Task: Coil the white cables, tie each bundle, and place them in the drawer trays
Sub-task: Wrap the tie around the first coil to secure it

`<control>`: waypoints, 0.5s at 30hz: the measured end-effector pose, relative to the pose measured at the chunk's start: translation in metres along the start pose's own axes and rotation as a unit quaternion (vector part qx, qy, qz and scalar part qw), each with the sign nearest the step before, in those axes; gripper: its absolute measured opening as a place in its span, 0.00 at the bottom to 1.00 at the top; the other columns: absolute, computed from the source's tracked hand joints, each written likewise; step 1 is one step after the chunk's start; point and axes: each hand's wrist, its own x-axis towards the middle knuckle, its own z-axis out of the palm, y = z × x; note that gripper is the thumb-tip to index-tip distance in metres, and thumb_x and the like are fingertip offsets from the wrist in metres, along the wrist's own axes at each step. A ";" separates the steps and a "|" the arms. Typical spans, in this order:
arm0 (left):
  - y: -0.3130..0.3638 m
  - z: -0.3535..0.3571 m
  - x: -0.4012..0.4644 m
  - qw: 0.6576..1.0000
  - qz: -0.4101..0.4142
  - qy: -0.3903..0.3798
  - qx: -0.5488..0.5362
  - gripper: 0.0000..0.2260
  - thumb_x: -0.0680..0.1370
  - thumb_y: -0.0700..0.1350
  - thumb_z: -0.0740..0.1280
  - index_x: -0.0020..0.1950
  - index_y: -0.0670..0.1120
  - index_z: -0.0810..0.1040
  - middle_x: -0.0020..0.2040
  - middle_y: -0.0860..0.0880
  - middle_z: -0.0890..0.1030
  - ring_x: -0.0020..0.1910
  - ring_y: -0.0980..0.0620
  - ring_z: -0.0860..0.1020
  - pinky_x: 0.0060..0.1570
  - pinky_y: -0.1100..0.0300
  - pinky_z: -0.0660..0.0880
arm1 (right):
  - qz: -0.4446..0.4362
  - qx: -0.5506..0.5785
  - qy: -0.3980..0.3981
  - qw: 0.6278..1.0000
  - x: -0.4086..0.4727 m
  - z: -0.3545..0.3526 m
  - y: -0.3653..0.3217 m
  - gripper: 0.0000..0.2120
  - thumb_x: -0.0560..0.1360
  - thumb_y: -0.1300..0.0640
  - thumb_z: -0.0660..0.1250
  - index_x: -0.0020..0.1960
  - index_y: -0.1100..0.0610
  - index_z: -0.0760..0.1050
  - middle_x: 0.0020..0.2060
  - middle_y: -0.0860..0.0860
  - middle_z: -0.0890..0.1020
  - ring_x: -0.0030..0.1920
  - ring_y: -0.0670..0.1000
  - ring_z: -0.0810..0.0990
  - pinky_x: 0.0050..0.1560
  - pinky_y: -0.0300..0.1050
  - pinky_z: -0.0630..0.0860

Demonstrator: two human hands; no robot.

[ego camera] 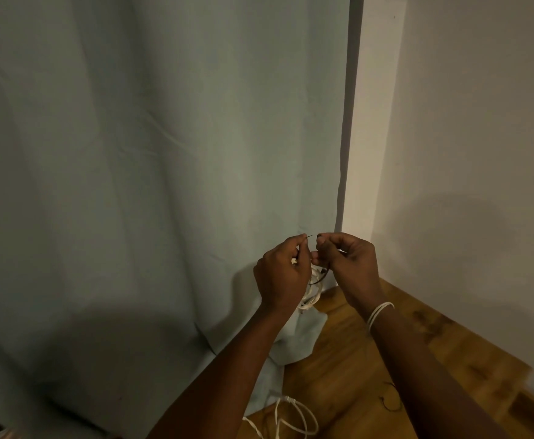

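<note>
A wooden table [370, 359] with a warm brown grain fills the lower right of the view, set into the corner of a room. A pale wall [465, 137] runs along its right side, and a large light blue-green curtain [148, 153] hangs behind it and covers most of the left; its hem bunches onto the tabletop near the corner. The light is dim, and soft shadows fall on curtain and wall.

No drawer or tray is in sight.

Both hands are raised above the far corner of the table, close together and nearly touching. The left hand [281, 274] has its fingers curled around a small coil of white cable [312, 291], which hangs just below and between the hands. Its fingertips also pinch one end of a thin dark tie [318, 280]. The right hand [348, 264] pinches the other part of the tie with bent fingers; the tie loops around the coil. A white bracelet [379, 313] circles the right wrist.

Near the bottom edge, a loose white cable [294, 416] lies in open loops on the table beside the curtain hem. To its right, a second thin dark tie [391, 403] lies on the wood, partly hidden by the right forearm.
</note>
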 end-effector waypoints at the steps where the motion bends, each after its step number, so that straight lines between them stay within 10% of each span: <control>1: 0.000 0.000 0.000 1.000 0.001 -0.001 0.001 0.08 0.77 0.45 0.70 0.52 0.45 0.85 0.40 0.51 0.86 0.35 0.54 0.83 0.35 0.77 0.64 | -0.002 -0.006 0.002 1.000 0.000 0.001 -0.001 0.06 0.78 0.60 0.69 0.52 0.61 0.83 0.39 0.54 0.86 0.37 0.52 0.87 0.44 0.45 0.85; 15: 0.000 0.005 -0.004 1.000 0.014 0.000 -0.013 0.07 0.78 0.47 0.69 0.48 0.46 0.85 0.38 0.51 0.86 0.33 0.56 0.82 0.35 0.77 0.67 | -0.017 -0.011 0.020 1.000 -0.007 0.010 -0.004 0.07 0.78 0.60 0.68 0.46 0.55 0.84 0.38 0.51 0.86 0.38 0.47 0.86 0.40 0.36 0.81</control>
